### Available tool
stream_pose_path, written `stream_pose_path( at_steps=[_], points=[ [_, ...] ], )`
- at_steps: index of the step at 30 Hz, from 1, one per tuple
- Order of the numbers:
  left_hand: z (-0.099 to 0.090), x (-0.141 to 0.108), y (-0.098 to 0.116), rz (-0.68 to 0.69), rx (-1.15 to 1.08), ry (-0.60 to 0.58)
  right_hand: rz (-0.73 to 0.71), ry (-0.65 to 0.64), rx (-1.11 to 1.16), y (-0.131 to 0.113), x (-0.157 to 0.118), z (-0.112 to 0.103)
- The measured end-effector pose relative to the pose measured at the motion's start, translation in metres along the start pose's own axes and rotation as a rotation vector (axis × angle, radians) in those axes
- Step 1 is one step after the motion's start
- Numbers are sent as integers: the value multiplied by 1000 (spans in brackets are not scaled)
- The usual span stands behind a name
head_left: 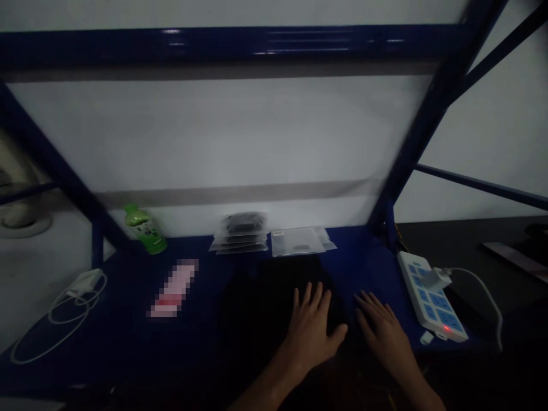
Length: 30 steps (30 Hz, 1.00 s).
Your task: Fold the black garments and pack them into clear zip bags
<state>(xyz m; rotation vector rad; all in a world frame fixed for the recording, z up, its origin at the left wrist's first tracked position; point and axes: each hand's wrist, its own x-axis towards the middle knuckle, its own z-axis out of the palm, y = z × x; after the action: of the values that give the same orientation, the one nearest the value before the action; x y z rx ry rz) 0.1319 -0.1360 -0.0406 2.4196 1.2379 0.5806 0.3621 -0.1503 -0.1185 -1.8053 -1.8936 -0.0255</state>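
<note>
My left hand lies flat with its fingers spread on a dark, soft-looking pile, probably black cloth, on a dark blue workbench. My right hand rests a little to the right, at the pile's edge, its fingers apart and holding nothing. Beyond the pile lie a stack of clear plastic bags with dark contents and a flat clear bag. The pile's lower part fades into shadow, so its shape is hidden.
A green plastic bottle lies at the bench's back left, near a pixelated pink item. A white charger with coiled cable sits left. A white power strip with a lit red light sits right. Blue steel frame bars span overhead.
</note>
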Motion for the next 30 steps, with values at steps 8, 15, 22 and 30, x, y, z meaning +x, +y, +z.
stream_pose_path(
  at_steps=[8, 15, 22, 30],
  points=[
    [-64, -27, -79, -110, 130, 45, -66, -67, 204, -59, 30, -26],
    [-65, -44, -131, -147, 233, 5, -395, -358, 145, -100, 55, -22],
    [-61, -43, -129, -149, 259, 90, -405, -392, 136, -89, 50, -14],
    [-76, 38, -134, -150, 267, 235, -388, -387, 144, -88, 49, -12]
  ],
)
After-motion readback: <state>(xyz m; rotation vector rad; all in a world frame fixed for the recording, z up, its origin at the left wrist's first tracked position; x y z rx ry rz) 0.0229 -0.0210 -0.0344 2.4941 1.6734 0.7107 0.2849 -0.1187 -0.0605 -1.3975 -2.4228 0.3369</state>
